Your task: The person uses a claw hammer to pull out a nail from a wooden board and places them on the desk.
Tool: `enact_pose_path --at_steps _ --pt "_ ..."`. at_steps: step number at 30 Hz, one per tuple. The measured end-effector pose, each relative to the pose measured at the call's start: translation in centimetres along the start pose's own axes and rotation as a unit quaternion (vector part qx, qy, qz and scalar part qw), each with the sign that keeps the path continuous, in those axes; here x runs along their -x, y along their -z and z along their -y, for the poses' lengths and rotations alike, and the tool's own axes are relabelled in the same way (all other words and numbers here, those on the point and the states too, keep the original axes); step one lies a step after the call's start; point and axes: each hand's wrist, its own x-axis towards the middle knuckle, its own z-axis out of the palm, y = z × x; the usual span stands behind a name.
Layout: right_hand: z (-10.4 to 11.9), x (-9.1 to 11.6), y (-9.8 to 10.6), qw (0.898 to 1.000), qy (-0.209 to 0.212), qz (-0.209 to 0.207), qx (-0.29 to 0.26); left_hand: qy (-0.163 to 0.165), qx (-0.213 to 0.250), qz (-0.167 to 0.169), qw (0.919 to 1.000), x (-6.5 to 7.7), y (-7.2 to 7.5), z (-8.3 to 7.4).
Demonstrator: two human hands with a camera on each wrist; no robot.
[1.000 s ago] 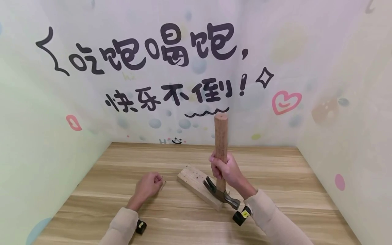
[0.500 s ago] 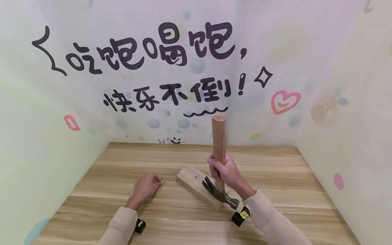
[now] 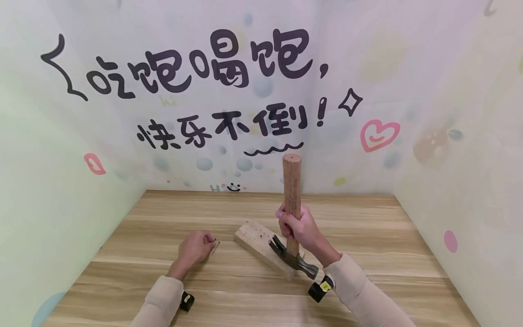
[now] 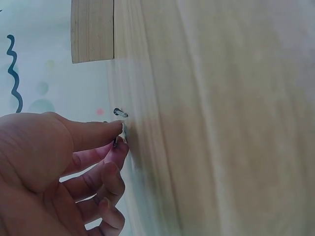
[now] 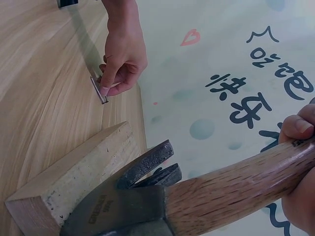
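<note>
My right hand [image 3: 303,227] grips the wooden handle of a claw hammer [image 3: 292,186], which stands head down, handle up. The hammer's head overlaps the near end of a wooden block [image 3: 254,241] in the head view. To the left, my left hand [image 3: 195,249] is low at the tabletop. Its thumb and fingers pinch a small metal nail [image 4: 124,132], mostly hidden by the fingertips in the left wrist view. Another nail [image 4: 121,113] lies just beyond the thumb tip. In the right wrist view, a shiny nail [image 5: 97,88] shows beside those fingers.
The block has several dark spots on its top face and lies slantwise on the wood-grain table [image 3: 171,209]. Printed cloth walls [image 3: 253,172] stand at the back and both sides. Each wrist wears a black camera [image 3: 187,301].
My left fingertips have closed in slightly at the nails. The right hand and hammer have barely moved. The whole head view has drifted a little.
</note>
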Motion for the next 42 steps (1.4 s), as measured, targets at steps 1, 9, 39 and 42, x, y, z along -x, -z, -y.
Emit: enact_pose_path --at_steps 1,9,39,42 --pt "-0.01 0.0 -0.02 1.0 0.0 -0.001 0.001 -0.001 -0.002 0.0 1.0 0.0 0.0 0.02" --pt "-0.07 0.03 -0.12 1.0 -0.01 -0.009 0.01 0.0 -0.001 0.004 1.0 -0.03 -0.09 0.06" --pt "-0.07 -0.05 0.02 1.0 0.005 0.004 -0.001 0.011 -0.024 0.029 0.9992 0.28 -0.02 -0.41" --pt "-0.05 -0.08 0.01 1.0 0.007 0.005 -0.002 0.018 -0.026 0.027 0.9991 0.33 0.12 -0.64"
